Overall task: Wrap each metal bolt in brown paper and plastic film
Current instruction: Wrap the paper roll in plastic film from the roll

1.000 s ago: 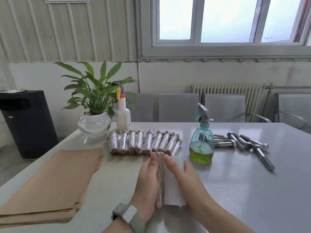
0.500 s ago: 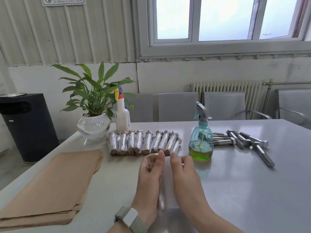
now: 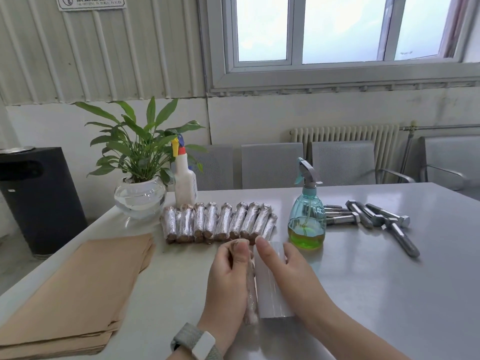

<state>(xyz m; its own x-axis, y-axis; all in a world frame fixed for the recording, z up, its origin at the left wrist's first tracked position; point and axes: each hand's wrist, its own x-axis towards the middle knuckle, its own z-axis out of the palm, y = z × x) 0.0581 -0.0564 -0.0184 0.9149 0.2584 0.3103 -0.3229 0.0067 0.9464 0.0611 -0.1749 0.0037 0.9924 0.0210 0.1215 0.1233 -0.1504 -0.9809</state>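
Left hand [image 3: 228,279] fingers [image 3: 240,252] curled round the paper-wrapped bolt [image 3: 250,294], gripping it lengthwise; bolt lies pointing away from the person, touching the left side of the plastic film roll [image 3: 270,287]. Right hand [image 3: 291,276] lies over the film roll, thumb straight along its top, other fingers curved round its right side, holding it. Film roll sits on the bench [image 3: 363,294], near edge. Just beyond the film roll: row of finished wrapped bolts [image 3: 218,222], side by side, touching. Right of that row, beyond the roll: teal spray bottle [image 3: 307,216] with green liquid. Farther right of the roll: bare metal bolts [image 3: 368,216] in a loose pile. Left of the roll: stack of brown paper sheets [image 3: 78,287]. Beyond the wrapped row: potted plant [image 3: 140,172] in glass bowl, white spray bottle [image 3: 185,180] beside it.
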